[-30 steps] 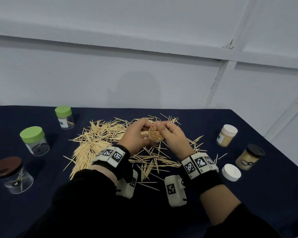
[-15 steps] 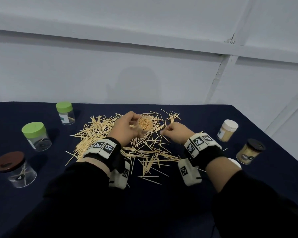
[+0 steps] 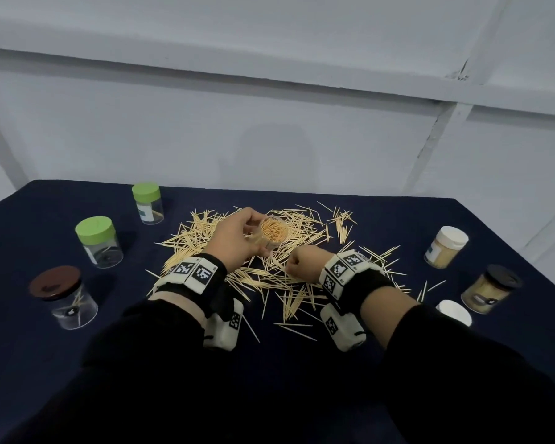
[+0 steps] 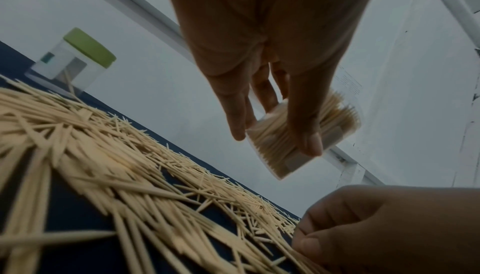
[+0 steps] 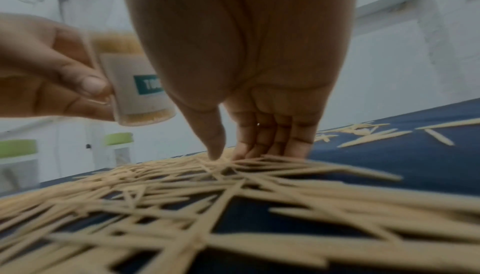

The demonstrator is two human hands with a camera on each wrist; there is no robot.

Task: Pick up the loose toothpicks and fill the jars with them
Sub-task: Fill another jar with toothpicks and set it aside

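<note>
A heap of loose toothpicks (image 3: pixel 269 277) lies in the middle of the dark blue table. My left hand (image 3: pixel 253 235) grips a small clear open jar (image 3: pixel 273 232) packed with toothpicks and holds it tilted above the heap. The left wrist view shows that jar (image 4: pixel 335 126) between thumb and fingers. My right hand (image 3: pixel 297 264) is down on the heap just right of the jar, fingers curled. In the right wrist view the right hand (image 5: pixel 228 156) pinches at loose toothpicks (image 5: pixel 233 175) with thumb and fingertips, and the labelled jar (image 5: pixel 140 93) hangs up to the left.
Two green-lidded jars (image 3: pixel 95 241) (image 3: pixel 148 203) and a brown-lidded jar (image 3: pixel 63 296) stand at the left, nearly empty. At the right are a white-lidded jar (image 3: pixel 446 246) and a black-lidded jar (image 3: pixel 491 290), both filled, and a loose white lid (image 3: pixel 454 312).
My right hand has left the jar's mouth and dropped onto the heap to its right, fingers closing on toothpicks. The left hand still holds the jar, now a little farther away.
</note>
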